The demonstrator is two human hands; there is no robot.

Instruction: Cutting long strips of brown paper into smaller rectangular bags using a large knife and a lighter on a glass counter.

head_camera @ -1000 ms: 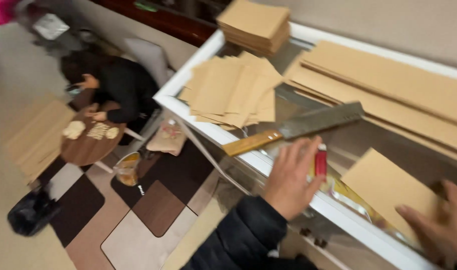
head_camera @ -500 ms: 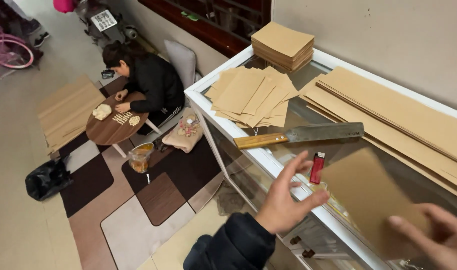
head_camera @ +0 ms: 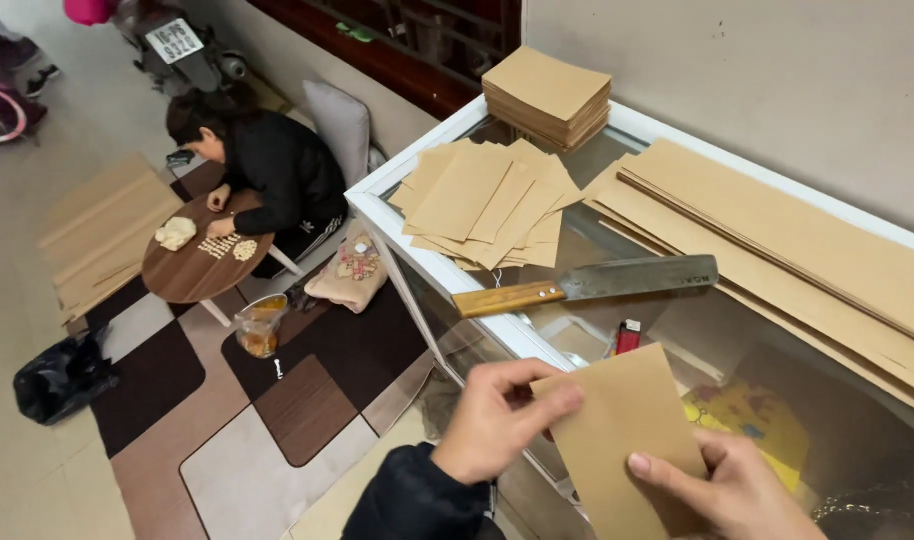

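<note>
My left hand (head_camera: pixel 497 420) and my right hand (head_camera: pixel 727 490) both hold one brown paper sheet (head_camera: pixel 627 430) in front of me, above the near edge of a glass-topped counter (head_camera: pixel 447 270). My left fingers pinch its upper left edge and my right thumb presses its lower right part. Behind the sheet a red lighter (head_camera: pixel 628 337) lies on the glass. A long knife (head_camera: pixel 587 285) with a wooden handle rests further back.
Loose brown sheets (head_camera: pixel 487 200), a neat stack (head_camera: pixel 547 95) and long brown strips (head_camera: pixel 777 240) cover the counter. On the floor to the left a person in black (head_camera: pixel 277 170) sits at a small round table (head_camera: pixel 197 265). A black bag (head_camera: pixel 62 375) lies nearby.
The brown sheet has come up off the glass and into both hands. My left hand, open above the counter before, has closed on its edge. The view has swung left.
</note>
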